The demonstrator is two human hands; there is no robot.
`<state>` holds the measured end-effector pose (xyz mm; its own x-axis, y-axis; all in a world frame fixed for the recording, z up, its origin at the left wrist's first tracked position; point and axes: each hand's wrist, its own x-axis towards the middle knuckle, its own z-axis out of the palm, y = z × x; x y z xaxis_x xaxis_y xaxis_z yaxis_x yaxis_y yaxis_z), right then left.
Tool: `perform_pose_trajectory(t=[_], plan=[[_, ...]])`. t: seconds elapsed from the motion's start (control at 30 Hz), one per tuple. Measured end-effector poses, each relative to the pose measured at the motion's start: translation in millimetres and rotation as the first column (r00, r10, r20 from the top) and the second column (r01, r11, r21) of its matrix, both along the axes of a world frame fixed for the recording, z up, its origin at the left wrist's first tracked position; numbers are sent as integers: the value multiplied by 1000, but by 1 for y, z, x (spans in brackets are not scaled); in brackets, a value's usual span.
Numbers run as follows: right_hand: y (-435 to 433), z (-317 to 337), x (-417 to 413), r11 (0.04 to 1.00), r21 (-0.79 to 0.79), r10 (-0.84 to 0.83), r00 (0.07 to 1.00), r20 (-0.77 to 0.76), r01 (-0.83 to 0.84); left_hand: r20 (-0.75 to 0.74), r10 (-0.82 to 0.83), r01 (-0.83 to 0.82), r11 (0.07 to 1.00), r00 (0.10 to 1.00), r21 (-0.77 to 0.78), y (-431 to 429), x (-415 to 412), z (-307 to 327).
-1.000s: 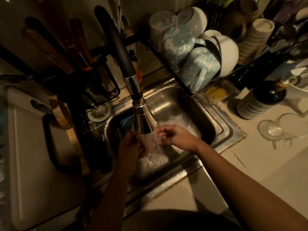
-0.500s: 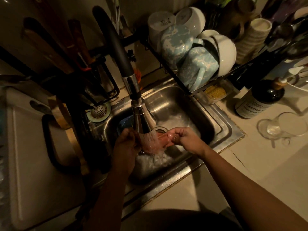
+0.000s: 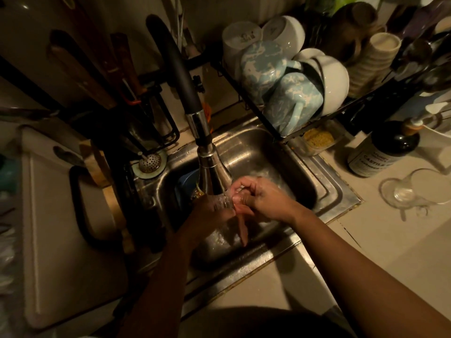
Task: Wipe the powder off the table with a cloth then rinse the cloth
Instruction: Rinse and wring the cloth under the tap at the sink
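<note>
Seen from my head, my right grip (image 3: 263,198) was curled round the top of the pink cloth (image 3: 242,228), pinching it in the spray under the tap (image 3: 212,172), over the steel sink (image 3: 329,189). The cloth's tail hung down into the basin. My left grip (image 3: 210,213) met the cloth in the water, but in that shadow I could not tell whether it clasped it. A dark bottle (image 3: 383,152) stood on the bench (image 3: 390,240) to the right.

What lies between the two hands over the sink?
The cloth, held by the left hand and right hand under the faucet water; the head view shows it.
</note>
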<state>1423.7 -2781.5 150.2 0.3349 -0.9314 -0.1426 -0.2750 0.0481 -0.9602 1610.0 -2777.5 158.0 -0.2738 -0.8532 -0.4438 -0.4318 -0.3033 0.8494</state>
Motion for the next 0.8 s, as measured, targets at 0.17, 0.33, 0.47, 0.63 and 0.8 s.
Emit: perform_pose_trajectory(t=[0.17, 0.33, 0.47, 0.63, 0.8], plan=[[-6, 11, -10, 996, -41, -78, 991, 111, 83, -246, -54, 56, 998, 968, -1, 2, -1, -3], [-8, 8, -22, 1000, 10, -9, 987, -163, 11, -155, 29, -50, 990, 987, -130, 7, -8, -6], [-6, -4, -28, 989, 35, 150, 947, -283, -146, -195, 130, -144, 988, 972, -62, 9, -13, 4], [3, -31, -23, 970, 147, 227, 944, -241, -196, -334, 258, -288, 957, 907, -44, 2, 4, 0], [20, -44, -4, 961, 265, 63, 997, 45, -73, -439, 298, -288, 953, 848, 92, 1, 10, 5]])
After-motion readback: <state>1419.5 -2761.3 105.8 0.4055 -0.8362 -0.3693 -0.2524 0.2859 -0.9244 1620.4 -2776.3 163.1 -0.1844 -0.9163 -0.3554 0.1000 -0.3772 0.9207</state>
